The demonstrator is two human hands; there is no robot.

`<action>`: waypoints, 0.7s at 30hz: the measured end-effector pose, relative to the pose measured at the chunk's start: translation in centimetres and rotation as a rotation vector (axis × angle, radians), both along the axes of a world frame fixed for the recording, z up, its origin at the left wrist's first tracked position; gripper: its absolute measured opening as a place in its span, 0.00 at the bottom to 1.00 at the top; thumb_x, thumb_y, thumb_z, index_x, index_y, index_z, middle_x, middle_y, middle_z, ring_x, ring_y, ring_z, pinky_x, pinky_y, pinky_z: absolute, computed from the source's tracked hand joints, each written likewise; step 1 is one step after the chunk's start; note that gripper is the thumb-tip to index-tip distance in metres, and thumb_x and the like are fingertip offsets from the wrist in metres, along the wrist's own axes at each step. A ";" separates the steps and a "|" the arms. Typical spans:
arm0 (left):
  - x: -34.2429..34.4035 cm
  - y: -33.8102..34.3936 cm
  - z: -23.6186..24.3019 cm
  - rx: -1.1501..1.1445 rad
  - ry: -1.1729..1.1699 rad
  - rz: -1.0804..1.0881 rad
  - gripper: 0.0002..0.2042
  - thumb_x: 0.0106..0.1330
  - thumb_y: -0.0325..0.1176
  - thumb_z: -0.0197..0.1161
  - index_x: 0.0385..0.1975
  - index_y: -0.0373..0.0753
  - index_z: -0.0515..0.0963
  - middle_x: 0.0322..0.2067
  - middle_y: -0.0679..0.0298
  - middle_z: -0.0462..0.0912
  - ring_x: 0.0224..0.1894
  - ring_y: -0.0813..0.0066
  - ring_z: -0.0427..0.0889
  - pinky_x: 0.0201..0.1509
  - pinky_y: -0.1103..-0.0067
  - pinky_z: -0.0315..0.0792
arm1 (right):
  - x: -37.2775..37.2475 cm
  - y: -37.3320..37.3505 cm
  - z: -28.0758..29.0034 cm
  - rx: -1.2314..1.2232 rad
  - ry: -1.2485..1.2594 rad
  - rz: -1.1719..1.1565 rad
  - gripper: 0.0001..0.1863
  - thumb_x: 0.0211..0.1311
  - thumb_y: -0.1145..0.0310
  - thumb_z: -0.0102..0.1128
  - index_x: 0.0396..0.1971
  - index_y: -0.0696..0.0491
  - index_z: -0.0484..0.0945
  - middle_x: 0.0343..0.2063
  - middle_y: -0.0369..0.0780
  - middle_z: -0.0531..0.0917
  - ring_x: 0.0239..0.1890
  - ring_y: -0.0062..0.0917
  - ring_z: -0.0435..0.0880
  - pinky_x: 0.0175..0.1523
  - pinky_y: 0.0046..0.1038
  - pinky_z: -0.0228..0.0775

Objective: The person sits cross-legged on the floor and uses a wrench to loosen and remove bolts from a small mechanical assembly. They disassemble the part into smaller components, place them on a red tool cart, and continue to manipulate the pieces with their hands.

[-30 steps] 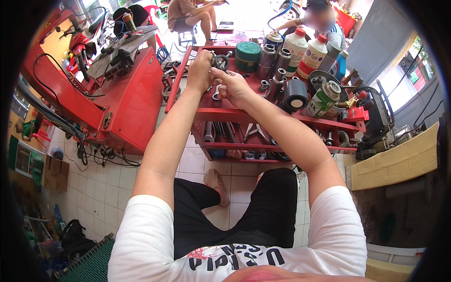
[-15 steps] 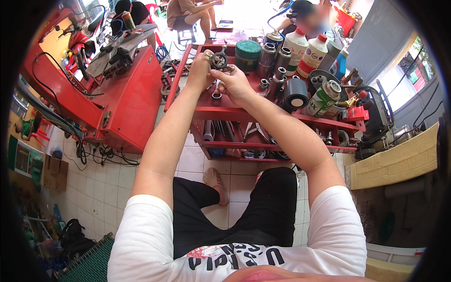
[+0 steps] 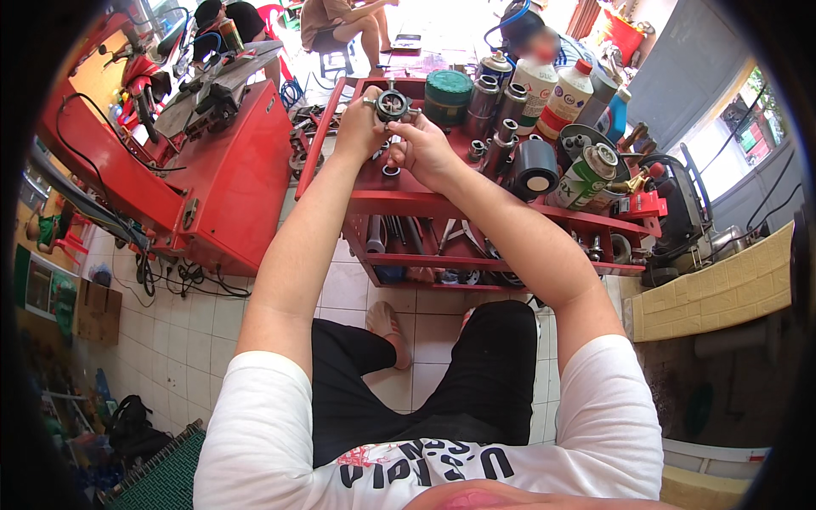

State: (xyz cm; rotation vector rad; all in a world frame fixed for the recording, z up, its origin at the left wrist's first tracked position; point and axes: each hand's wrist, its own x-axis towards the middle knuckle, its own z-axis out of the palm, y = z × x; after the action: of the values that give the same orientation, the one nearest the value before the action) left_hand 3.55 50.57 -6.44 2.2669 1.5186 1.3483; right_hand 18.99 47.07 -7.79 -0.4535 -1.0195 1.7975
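Above the near left part of a red tool cart (image 3: 399, 204), both my hands meet at a small round metal part (image 3: 392, 105). It has a dark ring face and short stubs sticking out around it; its exact kind I cannot make out. My left hand (image 3: 360, 129) is closed round its left side. My right hand (image 3: 422, 150) has its thumb and fingers bent at the lower right edge of the part, touching it. Below the hands, the ring end of a wrench (image 3: 390, 170) shows on the tray. Beside them stands a green-lidded tub (image 3: 448, 95).
Tall sockets (image 3: 483, 104), white bottles with red caps (image 3: 568, 100), a black can (image 3: 534, 168) and a green-and-white spray can (image 3: 586, 177) crowd the cart's right side. A red machine (image 3: 234, 178) stands at left. Other people (image 3: 340, 25) sit beyond the cart.
The round part has turned so its ring face shows more toward me, and it has shifted slightly left. My right fingers have slid lower along its edge. Behind, a person has leaned lower.
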 end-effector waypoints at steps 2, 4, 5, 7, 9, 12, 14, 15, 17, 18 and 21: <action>-0.1 0.1 -0.2 0.021 0.016 -0.042 0.16 0.52 0.30 0.71 0.38 0.35 0.75 0.33 0.49 0.85 0.40 0.50 0.85 0.44 0.65 0.78 | 0.2 0.1 -0.2 -0.010 0.013 0.003 0.11 0.72 0.71 0.55 0.49 0.51 0.66 0.41 0.43 0.86 0.20 0.22 0.76 0.31 0.32 0.79; -0.7 0.8 -0.8 0.045 0.049 -0.102 0.17 0.52 0.30 0.71 0.40 0.35 0.76 0.34 0.49 0.86 0.40 0.49 0.85 0.44 0.64 0.78 | 0.1 0.2 0.0 -0.016 0.030 0.031 0.11 0.72 0.70 0.54 0.49 0.51 0.65 0.41 0.43 0.86 0.20 0.23 0.76 0.31 0.34 0.78; -1.0 1.1 -1.0 0.049 0.040 -0.114 0.17 0.52 0.30 0.71 0.41 0.35 0.77 0.35 0.50 0.86 0.40 0.49 0.85 0.44 0.64 0.78 | 0.0 0.2 0.0 -0.019 0.032 0.035 0.11 0.72 0.70 0.54 0.49 0.51 0.65 0.40 0.43 0.85 0.20 0.23 0.76 0.31 0.34 0.79; -1.1 1.3 -1.2 0.052 0.019 -0.147 0.17 0.52 0.30 0.71 0.42 0.35 0.78 0.35 0.50 0.86 0.40 0.49 0.85 0.44 0.64 0.78 | 0.0 0.1 0.1 -0.030 0.034 0.037 0.11 0.73 0.69 0.53 0.50 0.50 0.65 0.38 0.41 0.85 0.20 0.24 0.76 0.32 0.35 0.79; -1.0 1.0 -1.0 0.012 -0.027 -0.154 0.16 0.52 0.30 0.71 0.41 0.34 0.78 0.35 0.50 0.86 0.39 0.49 0.85 0.44 0.64 0.78 | -0.2 -0.3 0.2 -0.052 0.030 -0.017 0.13 0.73 0.68 0.56 0.50 0.52 0.65 0.35 0.39 0.83 0.19 0.22 0.76 0.30 0.33 0.78; -0.8 0.9 -0.8 0.010 -0.056 -0.139 0.17 0.53 0.30 0.70 0.43 0.34 0.78 0.34 0.49 0.86 0.39 0.49 0.86 0.43 0.65 0.78 | -0.3 -0.7 0.7 -0.045 -0.036 -0.093 0.17 0.71 0.65 0.61 0.50 0.54 0.65 0.31 0.37 0.81 0.18 0.20 0.75 0.27 0.29 0.77; -0.8 0.8 -0.9 0.014 -0.069 -0.110 0.19 0.53 0.28 0.70 0.45 0.35 0.77 0.34 0.49 0.86 0.39 0.51 0.86 0.43 0.66 0.78 | -0.5 -0.7 0.7 -0.017 -0.107 -0.145 0.20 0.69 0.63 0.64 0.50 0.56 0.65 0.31 0.36 0.81 0.17 0.17 0.75 0.25 0.25 0.76; -0.5 0.5 -0.6 0.009 -0.082 -0.092 0.20 0.53 0.27 0.70 0.47 0.35 0.76 0.35 0.50 0.86 0.40 0.52 0.86 0.43 0.67 0.78 | -0.5 -0.6 0.5 0.001 -0.147 -0.174 0.21 0.68 0.62 0.66 0.50 0.56 0.66 0.31 0.36 0.82 0.16 0.16 0.74 0.24 0.24 0.76; -0.2 0.7 -0.7 0.016 -0.126 -0.090 0.20 0.54 0.26 0.69 0.48 0.37 0.75 0.36 0.51 0.87 0.41 0.51 0.86 0.44 0.66 0.78 | -0.2 -0.2 0.2 0.019 -0.191 -0.207 0.21 0.68 0.61 0.67 0.49 0.57 0.68 0.33 0.37 0.83 0.16 0.15 0.74 0.24 0.22 0.75; -0.4 1.0 -1.0 0.029 -0.155 -0.099 0.20 0.55 0.27 0.69 0.48 0.38 0.74 0.37 0.51 0.86 0.43 0.49 0.86 0.44 0.64 0.78 | -0.3 -0.1 0.0 0.021 -0.192 -0.204 0.20 0.68 0.61 0.66 0.49 0.57 0.69 0.34 0.37 0.84 0.16 0.14 0.74 0.24 0.21 0.74; -0.8 1.6 -1.7 0.033 -0.194 -0.114 0.19 0.58 0.27 0.67 0.50 0.39 0.72 0.38 0.51 0.86 0.44 0.47 0.85 0.45 0.62 0.78 | -0.4 0.3 -0.3 -0.014 -0.176 -0.204 0.18 0.70 0.61 0.64 0.49 0.56 0.71 0.37 0.40 0.86 0.15 0.14 0.74 0.23 0.20 0.73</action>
State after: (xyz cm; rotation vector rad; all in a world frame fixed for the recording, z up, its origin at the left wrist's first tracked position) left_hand 2.76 52.20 -8.10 2.1325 1.2953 1.5190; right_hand 18.60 47.39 -8.11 -0.7093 -1.0411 1.6042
